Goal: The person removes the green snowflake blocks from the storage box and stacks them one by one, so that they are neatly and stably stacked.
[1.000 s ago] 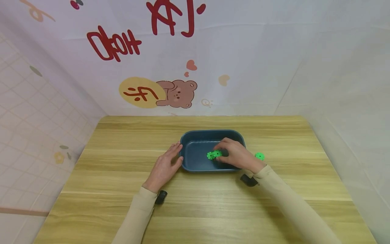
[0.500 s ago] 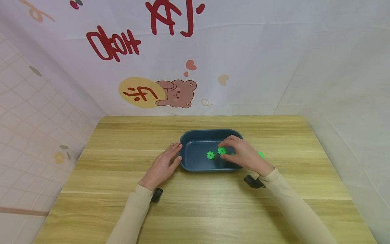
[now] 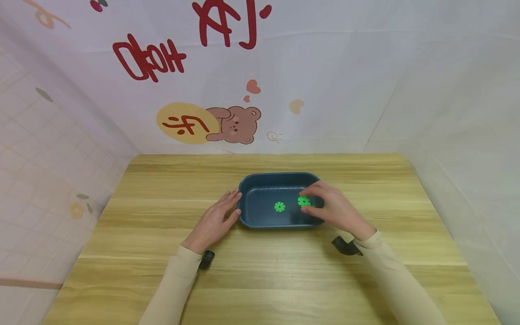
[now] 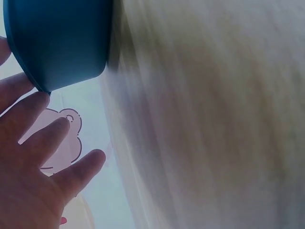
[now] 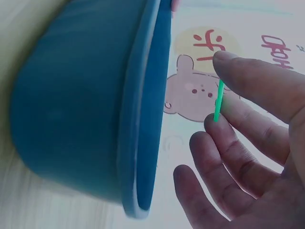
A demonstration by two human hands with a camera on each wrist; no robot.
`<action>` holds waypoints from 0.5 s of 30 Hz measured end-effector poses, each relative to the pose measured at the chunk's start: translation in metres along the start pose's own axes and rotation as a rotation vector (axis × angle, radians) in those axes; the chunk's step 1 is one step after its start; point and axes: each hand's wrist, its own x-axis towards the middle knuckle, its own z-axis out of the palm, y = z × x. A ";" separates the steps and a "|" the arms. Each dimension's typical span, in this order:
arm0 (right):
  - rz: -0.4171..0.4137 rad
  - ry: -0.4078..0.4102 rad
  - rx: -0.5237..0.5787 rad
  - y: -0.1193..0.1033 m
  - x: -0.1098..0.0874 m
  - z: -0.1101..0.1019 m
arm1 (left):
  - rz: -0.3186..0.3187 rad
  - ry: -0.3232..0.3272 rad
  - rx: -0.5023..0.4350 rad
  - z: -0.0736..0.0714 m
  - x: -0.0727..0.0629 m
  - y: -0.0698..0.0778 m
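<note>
A dark blue rectangular basin [image 3: 260, 212] with rounded corners stands on the wooden table. On its floor, near the middle, lies a green notched snowflake disc [image 3: 279, 207]. My right hand [image 3: 340, 212] reaches over the basin's right end and pinches a second green snowflake disc [image 3: 303, 201] between thumb and fingertips. In the right wrist view this held disc [image 5: 218, 101] shows edge-on as a thin green strip, above the rim. My left hand [image 3: 213, 223] lies at the basin's left end, its fingers [image 4: 26, 112] straight and spread, with fingertips at the rim.
The wooden table [image 3: 280, 280] runs up to a white printed cloth wall [image 3: 333, 81] with a bear drawing [image 3: 236, 125]. Black wrist mounts [image 3: 345, 246] hang below both wrists, close over the tabletop.
My right hand has moved right with its disc, away from the one on the basin floor. A disc seen earlier on the table right of the basin is now hidden behind that hand.
</note>
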 end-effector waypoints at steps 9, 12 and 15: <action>0.045 0.040 -0.010 0.005 -0.012 -0.009 | 0.003 0.011 0.001 0.001 0.001 -0.002; 0.041 0.063 -0.020 0.007 -0.016 -0.011 | 0.004 0.012 0.003 0.001 0.001 -0.002; 0.052 0.079 -0.020 0.009 -0.020 -0.013 | 0.001 0.011 0.000 0.001 0.001 -0.001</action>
